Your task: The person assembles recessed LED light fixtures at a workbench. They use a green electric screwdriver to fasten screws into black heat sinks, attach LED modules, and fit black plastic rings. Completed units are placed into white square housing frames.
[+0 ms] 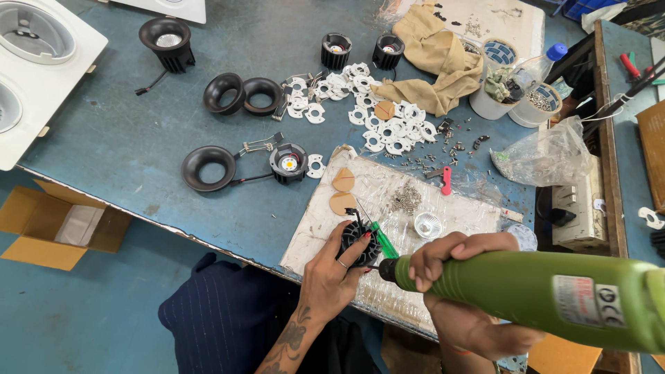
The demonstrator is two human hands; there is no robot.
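Note:
My left hand (331,271) grips a black finned lamp housing (358,239) over a plastic-covered white board (325,208) at the table's near edge. My right hand (450,255) holds a green electric screwdriver (554,294), whose tip points left at the housing's side. A green-handled screwdriver (382,239) lies just right of the housing. Two tan discs (343,190), a heap of small screws (406,197) and a silver reflector cup (427,224) rest on the board.
On the blue table (125,131) lie black trim rings (208,167), finned lamp bodies (289,163), several white ring brackets (377,118), a tan cloth (436,59), white tubs (533,104) and a plastic bag (547,159). White fixtures (34,62) sit far left. A cardboard box (59,225) stands on the floor.

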